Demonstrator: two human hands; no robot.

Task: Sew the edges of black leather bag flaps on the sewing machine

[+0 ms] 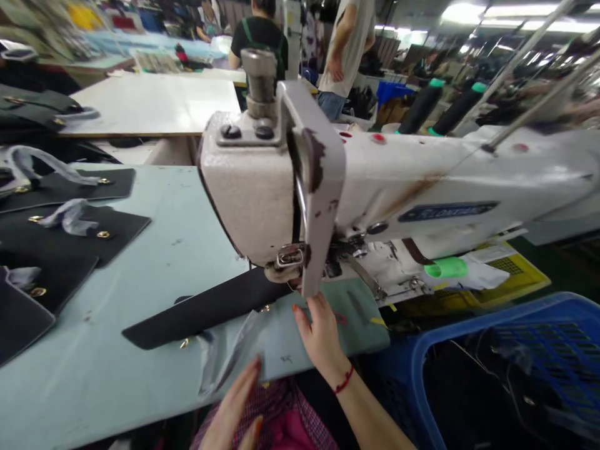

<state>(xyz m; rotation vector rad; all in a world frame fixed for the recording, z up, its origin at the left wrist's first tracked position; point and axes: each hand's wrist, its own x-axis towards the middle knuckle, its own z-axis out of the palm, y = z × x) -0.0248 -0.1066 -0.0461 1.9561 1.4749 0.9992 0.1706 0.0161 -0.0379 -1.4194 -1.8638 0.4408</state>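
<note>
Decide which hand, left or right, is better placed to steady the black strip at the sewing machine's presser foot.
The right hand, probably: it sits just below the presser foot, by the black strip. The left hand lies back near the table's edge.

The only camera sits on the person's head and looks forward and down, across the light blue table (94,375). It is very near the sewing machine (276,181), which fills the middle of the view, while the left hand (232,406) and the right hand (321,337) come in at the bottom edge.
</note>
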